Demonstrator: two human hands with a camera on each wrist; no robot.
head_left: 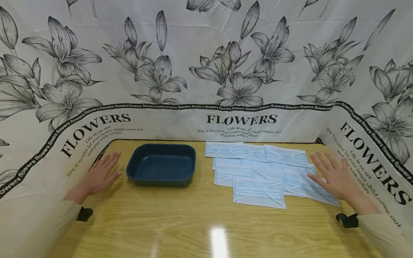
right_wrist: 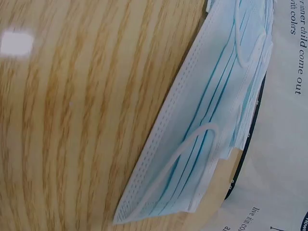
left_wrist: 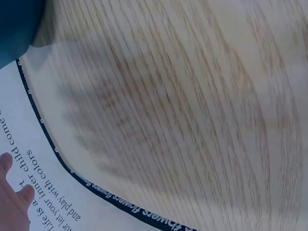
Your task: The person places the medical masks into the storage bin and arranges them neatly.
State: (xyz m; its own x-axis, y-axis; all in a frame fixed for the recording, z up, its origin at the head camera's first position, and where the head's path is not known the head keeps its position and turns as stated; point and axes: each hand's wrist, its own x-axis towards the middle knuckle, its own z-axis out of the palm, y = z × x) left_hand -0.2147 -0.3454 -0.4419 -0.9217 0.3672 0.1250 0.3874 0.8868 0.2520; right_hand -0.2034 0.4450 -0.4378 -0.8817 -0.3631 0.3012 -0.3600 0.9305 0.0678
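My left hand is held with its fingers straight, just left of a dark blue rectangular tray; it holds nothing. Part of this hand shows at the lower left of the left wrist view. On the right, my right hand has its fingers spread beside a spread of light blue face masks and overlaps the rightmost one in the head view. Several masks lie flat and partly over one another, their white ear loops on top. One mask fills the middle of the right wrist view.
The wooden table carries the tray at the left and the masks at the right. A white cloth printed with flowers and lettering stands around its back and sides. Light glares off the table near the front.
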